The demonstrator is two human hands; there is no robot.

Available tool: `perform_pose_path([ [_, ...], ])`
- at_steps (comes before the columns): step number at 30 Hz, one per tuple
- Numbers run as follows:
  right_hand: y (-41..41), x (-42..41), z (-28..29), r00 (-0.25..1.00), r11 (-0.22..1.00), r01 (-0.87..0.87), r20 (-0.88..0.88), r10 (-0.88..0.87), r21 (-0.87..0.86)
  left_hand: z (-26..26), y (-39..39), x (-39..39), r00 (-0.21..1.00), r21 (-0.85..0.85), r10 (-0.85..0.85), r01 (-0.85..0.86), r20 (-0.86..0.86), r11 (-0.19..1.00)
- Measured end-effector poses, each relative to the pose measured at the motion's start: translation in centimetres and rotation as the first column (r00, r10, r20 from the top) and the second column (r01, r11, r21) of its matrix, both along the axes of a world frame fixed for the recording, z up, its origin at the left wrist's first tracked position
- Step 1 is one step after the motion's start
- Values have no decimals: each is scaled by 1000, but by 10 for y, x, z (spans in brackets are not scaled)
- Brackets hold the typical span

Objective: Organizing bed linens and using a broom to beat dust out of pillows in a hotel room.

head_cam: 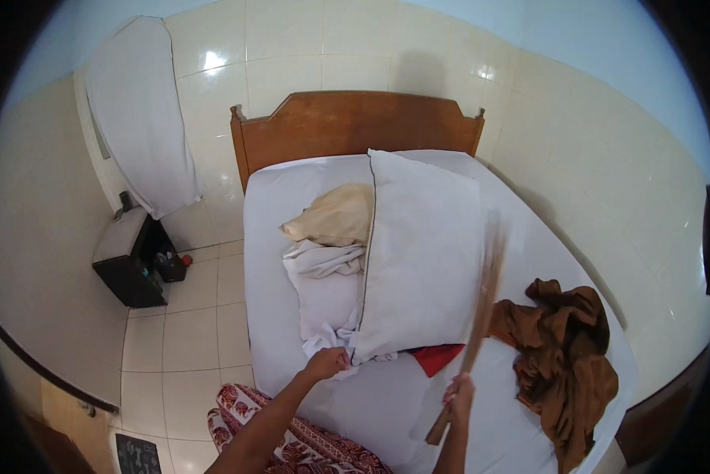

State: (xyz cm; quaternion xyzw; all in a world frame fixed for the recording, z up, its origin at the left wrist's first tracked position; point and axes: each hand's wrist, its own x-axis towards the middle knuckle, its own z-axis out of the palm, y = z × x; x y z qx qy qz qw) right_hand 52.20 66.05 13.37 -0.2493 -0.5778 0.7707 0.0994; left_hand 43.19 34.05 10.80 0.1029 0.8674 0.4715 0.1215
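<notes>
My left hand [329, 364] is closed on the lower left corner of a large white cushion [423, 255] with dark piping, on the bed. In my right hand [460, 391] is a long brown stick-like tool [486, 284], perhaps a bundle broom; its far part is blurred and lies over the cushion's right edge. Partly behind the cushion are a beige pillow [334, 216], a crumpled white cloth [325, 260] and a white pillow [326, 302]. A red cloth [439, 358] shows under the cushion's lower edge. A crumpled brown cloth [562, 349] lies to the right on the white sheet [390, 409].
A wooden headboard [361, 121] stands against the tiled wall. At the left are a small black cabinet [132, 260] with things inside, a hanging white curtain [141, 112] and a dark mat [137, 455] on the tiled floor.
</notes>
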Motion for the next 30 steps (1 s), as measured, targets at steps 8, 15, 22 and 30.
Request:
perform_pose_path([
  [8, 9, -16, 155, 491, 714, 696, -676, -550, -76, 59, 12, -16, 929, 109, 277, -258, -244, 960],
  [15, 11, -50, -45, 786, 860, 458, -555, -273, 226, 125, 79, -13, 589, 48, 65, -44, -806, 998],
  [22, 34, -2, 66, 995, 988, 37, -94, -23, 152, 70, 123, -13, 571, -541, -405, -83, -714, 837],
  [30, 51, -35, 136, 107, 637, 673, -803, -587, -376, 64, 112, -21, 693, -537, -281, -181, -664, 824],
])
